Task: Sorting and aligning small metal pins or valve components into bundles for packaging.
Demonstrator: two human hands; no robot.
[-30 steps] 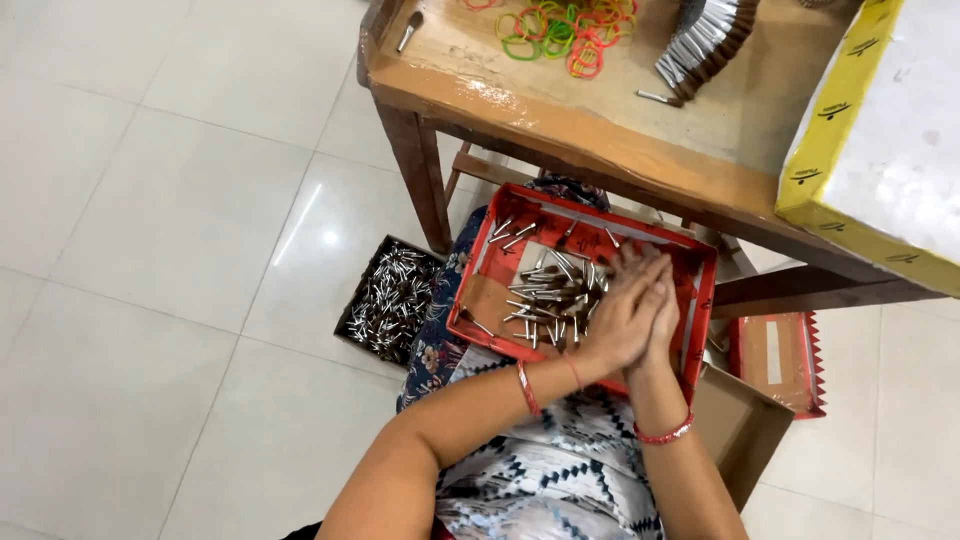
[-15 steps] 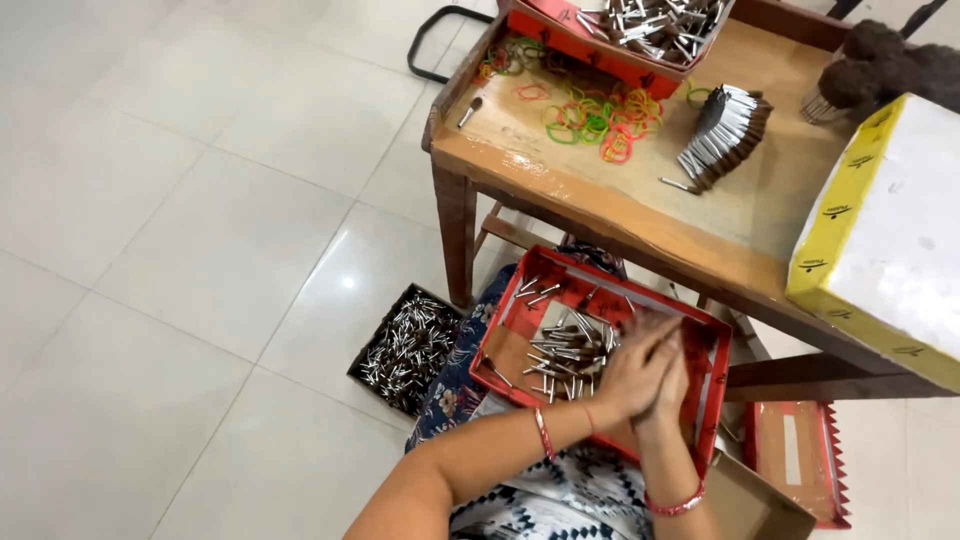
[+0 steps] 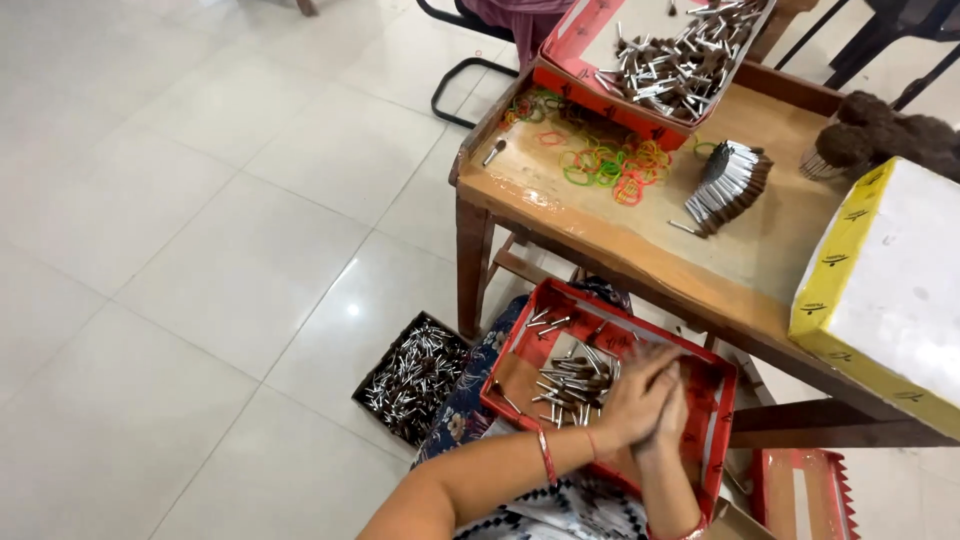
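Hands: left hand (image 3: 632,400) and right hand (image 3: 668,418) pressed palm to palm, grip closed; whatever's between them is hidden.
Where: over the red cardboard tray (image 3: 712,400) on the lap, loose short metal-tipped sticks (image 3: 572,383) just beside.
Feel: sticks look light, stiff, roll-prone, so pinch mid-length.
Nearby: wooden counter (image 3: 600,235).

My arms come up from the bottom of the frame bare to the elbow, no sleeves. A thin red bangle (image 3: 546,457) circles my left wrist, with a finer orange thread band (image 3: 591,443) just above it (nearer the hand). Another red bangle (image 3: 690,531) shows at the lower edge on my right wrist. My lap is covered in blue floral printed cloth (image 3: 470,410).
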